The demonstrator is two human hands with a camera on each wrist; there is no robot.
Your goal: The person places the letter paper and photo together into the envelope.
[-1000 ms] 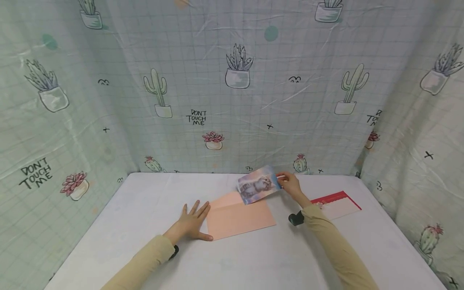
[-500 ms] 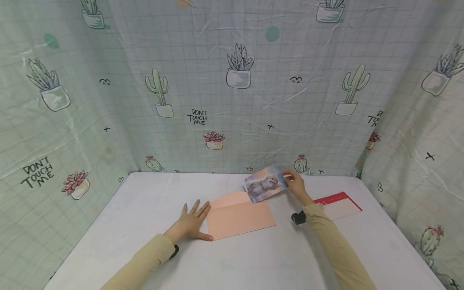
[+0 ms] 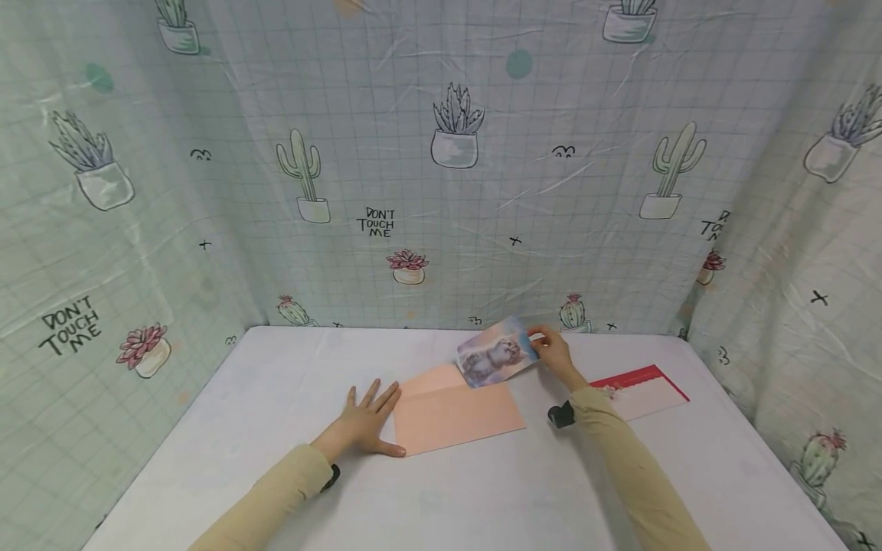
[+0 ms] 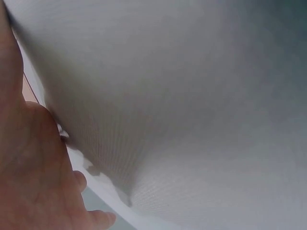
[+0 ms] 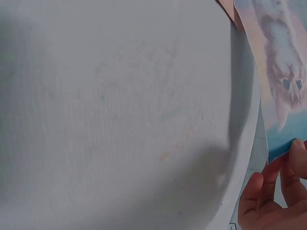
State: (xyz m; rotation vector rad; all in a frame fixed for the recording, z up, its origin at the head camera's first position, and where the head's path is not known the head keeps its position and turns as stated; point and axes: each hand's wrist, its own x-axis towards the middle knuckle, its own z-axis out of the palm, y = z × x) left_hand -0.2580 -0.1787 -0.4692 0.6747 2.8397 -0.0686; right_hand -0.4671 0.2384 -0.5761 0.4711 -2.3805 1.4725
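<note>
A peach-coloured envelope [image 3: 458, 421] lies on the white table with its flap unfolded toward the back. My left hand [image 3: 368, 422] rests flat with spread fingers at the envelope's left edge; its palm side [image 4: 36, 167] shows in the left wrist view. Between thumb and fingers, my right hand [image 3: 553, 352] pinches the right end of a picture card [image 3: 494, 353] printed with a kitten on a pastel background. The card is tilted up and overlaps the envelope's back right part in the head view. In the right wrist view, the thumb lies on the card's blue end [image 5: 280, 146].
A red and white card or envelope [image 3: 648, 390] lies on the table at the right, partly behind the right forearm. The white tabletop [image 3: 441, 505] ends at a curtain [image 3: 482, 191] printed with cacti, which surrounds the back and both sides.
The right hand first moves the kitten card a little to the right, then back left and slightly down. The left hand and the envelope stay in place.
</note>
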